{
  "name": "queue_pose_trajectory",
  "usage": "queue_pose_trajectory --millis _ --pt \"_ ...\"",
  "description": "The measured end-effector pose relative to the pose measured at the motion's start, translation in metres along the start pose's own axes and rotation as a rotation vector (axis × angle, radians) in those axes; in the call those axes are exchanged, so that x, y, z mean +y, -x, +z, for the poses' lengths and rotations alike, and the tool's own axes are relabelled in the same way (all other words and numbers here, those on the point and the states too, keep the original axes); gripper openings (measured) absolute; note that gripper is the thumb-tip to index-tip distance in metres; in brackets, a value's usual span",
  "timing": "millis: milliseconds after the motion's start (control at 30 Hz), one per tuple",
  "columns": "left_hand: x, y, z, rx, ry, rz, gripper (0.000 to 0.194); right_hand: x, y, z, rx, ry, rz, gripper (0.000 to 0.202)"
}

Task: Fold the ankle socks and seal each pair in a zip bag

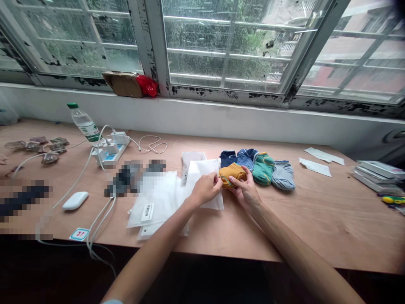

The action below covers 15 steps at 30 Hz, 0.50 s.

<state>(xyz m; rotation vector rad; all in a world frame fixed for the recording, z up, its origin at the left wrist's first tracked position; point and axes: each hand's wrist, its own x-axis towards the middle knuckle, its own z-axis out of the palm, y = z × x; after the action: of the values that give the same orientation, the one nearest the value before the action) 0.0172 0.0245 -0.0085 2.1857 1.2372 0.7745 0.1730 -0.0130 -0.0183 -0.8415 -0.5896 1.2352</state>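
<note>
Holding the mustard-yellow socks over the wooden table, we keep our right hand clamped on the rolled bundle, thumb in front and fingers beneath. Our left hand has its fingertips pinched together at the bundle's left end, where it meets the edge of a white frosted bag; we cannot tell whether that grip takes the bag, the fabric or both.

Just behind the mustard-yellow socks we see navy socks and blue socks; to their right come green socks, then light gray socks. Left of the mustard-yellow socks we have overlapping frosted bags, one with a barcode label. Farther left of them are a white oval case, a power strip with plugs in it and a tilted green-capped bottle. White paper slips and stacked flat packs lie well to their right.
</note>
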Motion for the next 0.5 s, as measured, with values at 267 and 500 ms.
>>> queue_pose_trajectory --millis 267,500 --pt "0.0 0.0 0.008 -0.002 0.0 -0.022 0.022 0.002 -0.007 -0.01 -0.007 -0.023 0.039 0.049" --pt "0.001 0.0 0.008 0.051 0.044 -0.016 0.023 0.007 -0.009 -0.013 0.054 -0.126 0.157 0.029"
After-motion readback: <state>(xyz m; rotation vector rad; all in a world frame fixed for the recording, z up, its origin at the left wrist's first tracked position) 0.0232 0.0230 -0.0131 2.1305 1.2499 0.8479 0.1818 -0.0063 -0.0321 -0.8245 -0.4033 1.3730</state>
